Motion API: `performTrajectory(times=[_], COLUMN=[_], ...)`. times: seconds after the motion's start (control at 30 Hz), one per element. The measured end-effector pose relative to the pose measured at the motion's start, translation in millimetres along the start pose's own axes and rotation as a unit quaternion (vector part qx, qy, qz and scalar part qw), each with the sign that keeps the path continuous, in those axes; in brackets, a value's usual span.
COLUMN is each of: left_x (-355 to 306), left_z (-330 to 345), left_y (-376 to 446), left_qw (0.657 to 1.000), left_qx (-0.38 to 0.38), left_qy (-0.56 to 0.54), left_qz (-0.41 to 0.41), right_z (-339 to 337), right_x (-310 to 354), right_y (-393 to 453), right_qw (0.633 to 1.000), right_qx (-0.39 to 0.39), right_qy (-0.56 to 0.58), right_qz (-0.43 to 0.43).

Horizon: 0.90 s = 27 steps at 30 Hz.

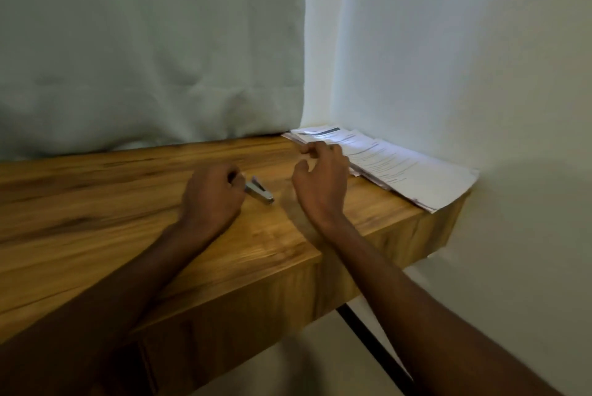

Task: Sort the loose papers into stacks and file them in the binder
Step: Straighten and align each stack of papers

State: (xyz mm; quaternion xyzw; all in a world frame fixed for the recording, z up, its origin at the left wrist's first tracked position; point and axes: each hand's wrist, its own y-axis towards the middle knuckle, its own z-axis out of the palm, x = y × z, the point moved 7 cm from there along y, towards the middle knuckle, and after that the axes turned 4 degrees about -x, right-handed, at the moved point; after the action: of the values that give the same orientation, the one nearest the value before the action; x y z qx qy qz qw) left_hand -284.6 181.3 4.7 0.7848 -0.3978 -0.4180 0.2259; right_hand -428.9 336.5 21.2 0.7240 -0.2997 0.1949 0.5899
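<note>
**Papers lie just beyond my right hand**

My right hand point(322, 176) hovers loosely curled, holding nothing; the papers point(394, 166) fan along the wall just past it, long axis running away rightward. My left hand point(213, 195) grips a stapler point(261, 192), farther off.

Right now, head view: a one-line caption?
Left hand grips a stapler on the wooden desk; right hand hovers beside fanned papers.
</note>
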Motion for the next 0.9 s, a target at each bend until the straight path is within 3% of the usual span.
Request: performTrajectory(times=[0.17, 0.27, 0.37, 0.53, 0.73, 0.9], left_x=[-107, -159, -180, -174, -169, -171], left_z=[93, 146, 178, 177, 184, 181], left_y=[18, 13, 3, 6, 8, 6], left_qw=[0.993, 0.987, 0.974, 0.98, 0.98, 0.982], left_qx=[0.033, 0.093, 0.139, 0.095, 0.122, 0.121], left_qy=[-0.11, -0.113, -0.036, -0.006, -0.01, -0.004], left_qz=[0.006, 0.074, 0.176, 0.177, 0.158, 0.144], right_z=[-87, -134, -163, -172, -173, -177], right_x=[-81, -139, -201, -260, -262, -246], right_y=[49, 70, 88, 98, 102, 103], right_qw=[0.988, 0.958, 0.922, 0.873, 0.862, 0.882], right_qx=[-0.102, -0.163, -0.147, -0.101, -0.145, -0.216], right_qy=[-0.07, -0.166, -0.214, -0.141, -0.125, -0.017], right_qz=[0.093, 0.17, 0.288, 0.456, 0.47, 0.417])
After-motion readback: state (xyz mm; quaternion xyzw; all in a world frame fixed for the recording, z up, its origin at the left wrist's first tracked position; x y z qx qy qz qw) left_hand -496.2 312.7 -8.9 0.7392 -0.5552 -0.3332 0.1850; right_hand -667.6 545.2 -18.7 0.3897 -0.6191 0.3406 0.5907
